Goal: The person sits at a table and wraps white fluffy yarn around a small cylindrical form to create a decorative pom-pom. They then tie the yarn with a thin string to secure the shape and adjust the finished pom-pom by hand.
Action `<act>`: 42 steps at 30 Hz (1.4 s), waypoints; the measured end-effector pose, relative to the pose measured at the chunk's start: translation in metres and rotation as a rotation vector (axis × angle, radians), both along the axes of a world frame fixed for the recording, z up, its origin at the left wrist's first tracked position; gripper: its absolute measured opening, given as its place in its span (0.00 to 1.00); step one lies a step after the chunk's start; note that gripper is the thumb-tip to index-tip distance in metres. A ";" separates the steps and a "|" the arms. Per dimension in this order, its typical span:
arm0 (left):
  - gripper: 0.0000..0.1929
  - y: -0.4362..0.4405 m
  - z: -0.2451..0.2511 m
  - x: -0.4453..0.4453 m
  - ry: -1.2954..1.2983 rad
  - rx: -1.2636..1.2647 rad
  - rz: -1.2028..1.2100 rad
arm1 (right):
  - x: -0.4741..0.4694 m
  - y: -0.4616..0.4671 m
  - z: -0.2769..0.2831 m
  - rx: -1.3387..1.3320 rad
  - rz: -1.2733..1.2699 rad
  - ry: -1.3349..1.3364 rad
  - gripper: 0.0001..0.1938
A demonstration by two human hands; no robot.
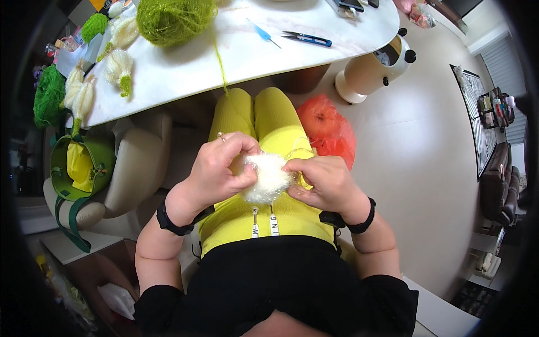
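Above my lap, both hands hold a fuzzy white yarn piece [268,179]. My left hand [221,170] pinches its left side between thumb and fingers. Its right edge is in the fingertips of my right hand [326,181], and a thin pale strand loops up close by. My fingers partly hide the piece. A yellow-green strand [220,63] hangs over the table's edge from a large yellow-green yarn ball [174,19] and reaches my knee. On the table lie blue-handled thread snips [309,39] and a slim blue-handled tool [264,33] with a thin metal tip.
Several white yarn bundles [119,69] with green ends lie on the white table [181,71], near a dark green yarn ball [49,97]. A red plastic bag [326,130] is beside my right leg. A green bag [101,156] sits on the chair [139,164] at left; a cream bin [370,69] stands right.
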State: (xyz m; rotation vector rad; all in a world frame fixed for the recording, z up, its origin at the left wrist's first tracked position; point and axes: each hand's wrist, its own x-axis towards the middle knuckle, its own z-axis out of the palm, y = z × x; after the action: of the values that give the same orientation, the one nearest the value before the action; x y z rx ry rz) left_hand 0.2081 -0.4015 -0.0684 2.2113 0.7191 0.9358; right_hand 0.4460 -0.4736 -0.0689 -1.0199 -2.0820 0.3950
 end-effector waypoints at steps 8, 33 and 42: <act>0.11 -0.004 0.012 0.010 -0.153 0.171 0.285 | -0.003 -0.006 0.006 0.035 -0.269 0.214 0.18; 0.31 -0.029 0.010 0.014 -0.912 -1.305 -0.105 | -0.040 0.020 0.016 0.221 -0.015 0.203 0.19; 0.31 -0.025 0.001 0.005 -0.918 -1.417 -0.092 | -0.028 0.023 0.008 0.279 0.133 0.112 0.22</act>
State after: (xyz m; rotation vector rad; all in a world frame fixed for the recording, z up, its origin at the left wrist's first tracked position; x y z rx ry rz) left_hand 0.2135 -0.4261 -0.0676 0.4779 0.5092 0.8238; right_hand 0.4183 -0.4509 -0.0612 -0.6828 -2.0405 0.2139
